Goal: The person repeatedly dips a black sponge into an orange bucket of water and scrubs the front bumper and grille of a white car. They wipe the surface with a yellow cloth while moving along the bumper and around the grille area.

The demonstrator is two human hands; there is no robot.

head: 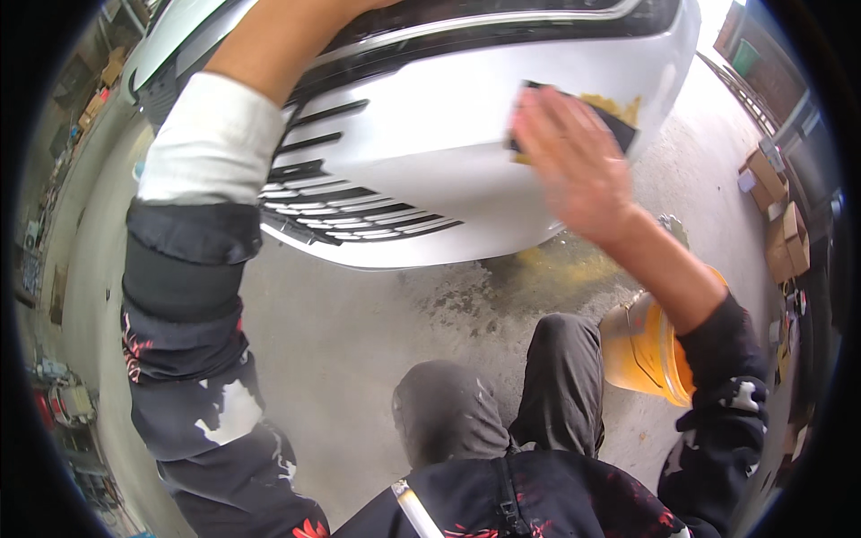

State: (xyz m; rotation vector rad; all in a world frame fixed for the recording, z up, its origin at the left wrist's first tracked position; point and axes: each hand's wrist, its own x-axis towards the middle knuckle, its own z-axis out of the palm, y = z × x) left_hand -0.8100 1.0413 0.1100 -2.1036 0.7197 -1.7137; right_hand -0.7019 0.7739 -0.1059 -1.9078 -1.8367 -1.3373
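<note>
My right hand (578, 158), slightly blurred, lies flat over a black sheet of sandpaper (620, 132) and presses it against the white car bumper (430, 118). Yellowish body filler (609, 103) shows around the sheet's edges on the bumper's corner. My left forearm (282, 50) reaches up past the grille (363, 208), its white cuff (215, 138) pushed back. The left hand itself is beyond the top edge of the view.
A yellow bucket (635, 343) stands on the concrete floor (323, 336) beside my knee. Wet, yellow-stained floor (551, 269) lies below the bumper. Cardboard boxes (787, 242) line the right wall. A lit cigarette (417, 508) juts in from the bottom edge.
</note>
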